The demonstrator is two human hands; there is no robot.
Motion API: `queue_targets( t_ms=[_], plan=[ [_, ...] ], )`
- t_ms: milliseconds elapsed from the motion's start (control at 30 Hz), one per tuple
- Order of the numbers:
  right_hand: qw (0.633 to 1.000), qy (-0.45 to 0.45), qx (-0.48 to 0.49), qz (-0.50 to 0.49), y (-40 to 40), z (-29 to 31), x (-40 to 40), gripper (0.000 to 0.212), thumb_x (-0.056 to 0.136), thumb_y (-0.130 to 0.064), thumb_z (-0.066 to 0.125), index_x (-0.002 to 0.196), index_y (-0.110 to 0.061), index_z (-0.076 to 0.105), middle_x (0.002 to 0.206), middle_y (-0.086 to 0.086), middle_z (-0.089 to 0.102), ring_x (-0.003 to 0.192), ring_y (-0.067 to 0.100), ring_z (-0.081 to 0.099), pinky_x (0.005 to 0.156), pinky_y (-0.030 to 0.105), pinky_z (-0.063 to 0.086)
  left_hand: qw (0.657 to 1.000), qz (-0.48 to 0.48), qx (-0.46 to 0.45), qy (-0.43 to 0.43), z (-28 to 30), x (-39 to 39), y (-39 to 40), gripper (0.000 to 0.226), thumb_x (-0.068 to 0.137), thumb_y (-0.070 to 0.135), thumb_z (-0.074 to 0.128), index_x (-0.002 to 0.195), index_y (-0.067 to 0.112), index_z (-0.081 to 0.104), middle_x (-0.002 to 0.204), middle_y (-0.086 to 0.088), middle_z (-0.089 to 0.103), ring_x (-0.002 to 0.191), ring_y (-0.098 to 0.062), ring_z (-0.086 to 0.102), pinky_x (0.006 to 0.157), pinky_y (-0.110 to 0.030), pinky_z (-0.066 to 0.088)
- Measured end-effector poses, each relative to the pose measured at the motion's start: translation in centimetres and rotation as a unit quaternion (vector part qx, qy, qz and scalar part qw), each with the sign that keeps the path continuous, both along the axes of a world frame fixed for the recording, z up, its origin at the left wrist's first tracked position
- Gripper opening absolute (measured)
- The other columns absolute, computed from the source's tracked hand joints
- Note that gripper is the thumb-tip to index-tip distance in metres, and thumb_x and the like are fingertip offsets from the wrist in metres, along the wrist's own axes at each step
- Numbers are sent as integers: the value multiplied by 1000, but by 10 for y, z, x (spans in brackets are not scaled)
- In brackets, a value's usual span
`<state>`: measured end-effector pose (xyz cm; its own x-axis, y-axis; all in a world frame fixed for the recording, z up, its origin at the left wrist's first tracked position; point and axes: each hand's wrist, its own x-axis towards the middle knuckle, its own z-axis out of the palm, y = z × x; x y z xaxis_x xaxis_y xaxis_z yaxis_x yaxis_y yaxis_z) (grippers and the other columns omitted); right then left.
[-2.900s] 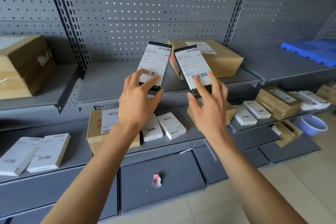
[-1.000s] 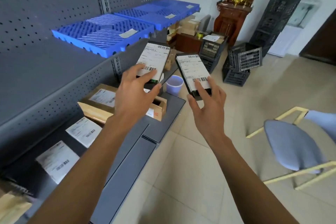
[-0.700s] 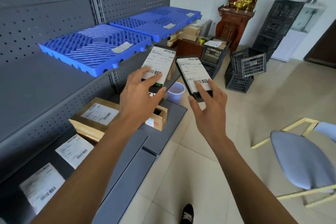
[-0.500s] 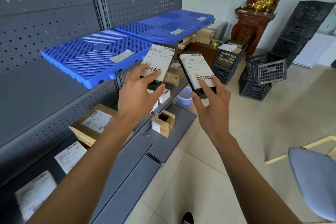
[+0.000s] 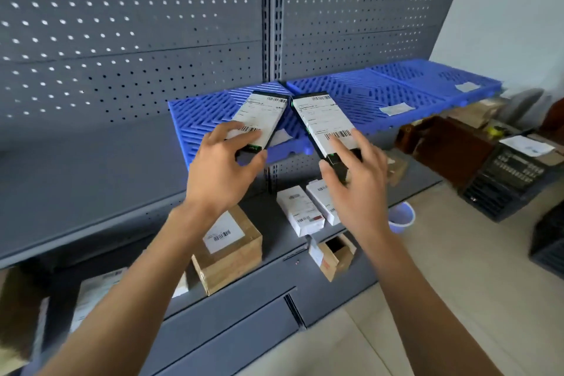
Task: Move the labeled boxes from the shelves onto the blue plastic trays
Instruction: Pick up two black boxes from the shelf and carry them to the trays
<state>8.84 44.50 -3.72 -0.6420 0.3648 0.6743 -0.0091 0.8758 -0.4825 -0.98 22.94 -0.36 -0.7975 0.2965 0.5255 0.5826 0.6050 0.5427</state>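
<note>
- Left hand [image 5: 221, 168]: grips the near end of the left box [image 5: 261, 120], fingers laid over the label and thumb curled round the right edge.
- Right hand [image 5: 358, 180]: grips the near end of the right box [image 5: 323, 125], fingers spread across the barcode and thumb on the left side.
- Both boxes: slim, dark-edged, each with a white barcode label facing up; they tilt upward away from the person and their far corners almost meet.
- Position of the boxes: held in front of and over the left tray [image 5: 195, 119]; whether either touches it cannot be told.
- Trays: the left tray sits on the upper shelf [image 5: 76, 174]; the right tray [image 5: 381, 91] lies just beside it on the same level, carrying small white slips.
- Pegboard [image 5: 137, 24]: grey perforated back panel rising behind the trays.
- Lower shelf [image 5: 268, 214]: holds a brown carton [image 5: 232, 253] with a white label and two white boxes [image 5: 300, 215] lying side by side.
- Open carton [image 5: 334, 256]: small, brown, lying on the base ledge below the white boxes.
- Bucket [image 5: 401, 218]: pale blue, on the floor to the right of the shelving.
- Crates [image 5: 506, 180]: dark, standing on the floor at far right.
</note>
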Motion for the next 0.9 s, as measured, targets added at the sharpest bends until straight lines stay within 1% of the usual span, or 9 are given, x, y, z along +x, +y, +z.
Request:
queue_targets(
  t_ms=[133,267,367,500,567,633,733,833,900],
  plan=[
    [999,-5,-6,46,-7,6,-48,44,94,-37,66,137,-27,63,153,2,44,131,33,40,106,47,41,999,36,-5,-14,3,-33,-15,37,90,42,70,127,39,69,138,12,56,122,-15,57,93,-45,54],
    [998,-6,-3,59,-15,13,-88,43,93,-37,65,135,-26,65,151,3,47,128,35,42,105,52,43,999,45,-1,-25,7,-64,-22,34,90,40,70,124,39,70,137,11,58,122,-12,58,98,-42,53],
    [998,-19,3,66,-18,21,-108,44,93,-39,64,134,-25,65,151,3,48,129,35,42,104,51,42,998,54,-5,-31,9,-84,-24,34,89,41,70,123,38,71,138,10,58,123,-12,57,101,-41,51],
    [995,-77,7,59,-15,30,-133,44,95,-41,64,137,-28,63,153,1,46,133,35,39,106,54,40,998,50,-14,-43,8,-109,-29,36,89,41,70,124,34,71,140,7,58,126,-17,57,104,-46,49],
    [992,-110,0,60,-14,35,-142,45,95,-42,63,138,-29,61,154,0,44,136,35,36,107,55,38,998,44,-21,-47,7,-116,-30,37,89,38,70,126,32,70,141,5,58,128,-19,56,106,-47,48],
    [990,-131,-4,61,-13,38,-147,46,94,-43,64,139,-30,60,155,-2,43,137,34,35,109,54,36,997,45,-31,-49,6,-121,-31,37,90,32,69,127,28,70,142,3,57,129,-21,55,107,-49,46],
    [985,-155,23,65,-11,39,-152,50,92,-47,64,139,-32,59,152,-6,47,137,33,39,106,55,39,995,64,-48,-51,6,-125,-29,39,89,26,67,128,24,70,145,1,56,131,-27,53,109,-51,43],
    [980,-176,32,84,-8,43,-155,53,92,-55,61,140,-31,58,154,-4,46,143,30,36,112,57,33,994,86,-53,-36,10,-121,-27,39,89,28,65,127,26,70,145,0,57,133,-27,51,110,-54,41],
    [980,-167,30,107,-6,48,-154,51,93,-55,59,138,-30,61,153,-2,47,144,26,36,114,54,31,993,105,-45,-14,13,-115,-25,38,88,35,61,125,27,71,141,1,60,131,-26,53,107,-55,43]
  ],
)
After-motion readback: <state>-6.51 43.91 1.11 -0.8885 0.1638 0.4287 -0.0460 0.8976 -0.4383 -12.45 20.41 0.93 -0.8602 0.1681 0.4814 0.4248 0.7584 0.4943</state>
